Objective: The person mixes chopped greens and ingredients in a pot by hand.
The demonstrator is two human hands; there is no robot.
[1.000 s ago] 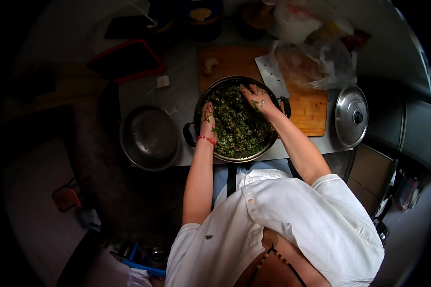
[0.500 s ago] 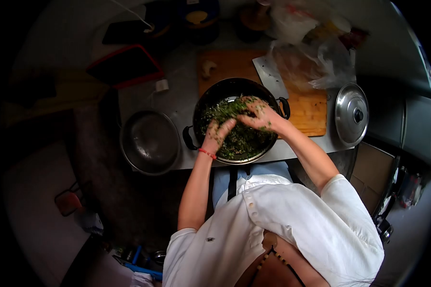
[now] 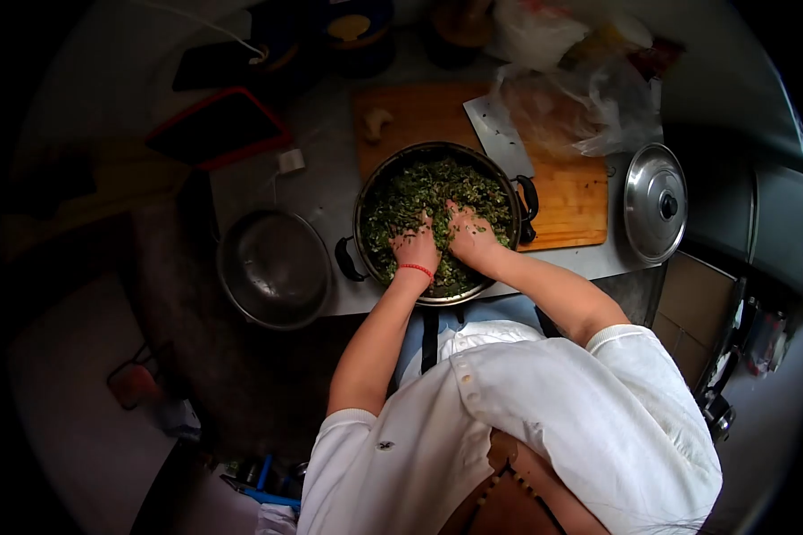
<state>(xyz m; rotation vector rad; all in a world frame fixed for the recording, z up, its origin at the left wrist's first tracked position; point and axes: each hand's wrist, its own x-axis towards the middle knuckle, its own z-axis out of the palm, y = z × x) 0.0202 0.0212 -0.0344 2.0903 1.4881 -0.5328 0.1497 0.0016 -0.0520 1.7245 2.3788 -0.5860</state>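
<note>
A dark two-handled pot (image 3: 363,254) holds a heap of finely chopped greens (image 3: 437,178) with pale bits mixed in. My left hand (image 3: 417,245), a red beaded bracelet at its wrist, presses into the greens near the front of the pot. Beside it, my right hand (image 3: 471,236) pushes into the same heap from the right. Both hands look open with fingers stretched forward, though the fingertips are buried. Flecks of green stick to the skin of both.
Left of the pot sits a metal bowl (image 3: 275,267). Behind and right lie a wooden cutting board (image 3: 575,205), a cleaver (image 3: 495,134) and clear plastic bags (image 3: 589,107). A steel lid (image 3: 656,209) is at the right edge. A red-framed dark object (image 3: 219,129) stands back left.
Both hands have come down from lifting loose greens into the heap and sit closer together. The greens now spread across the pot, covering the bottom patch that showed before.
</note>
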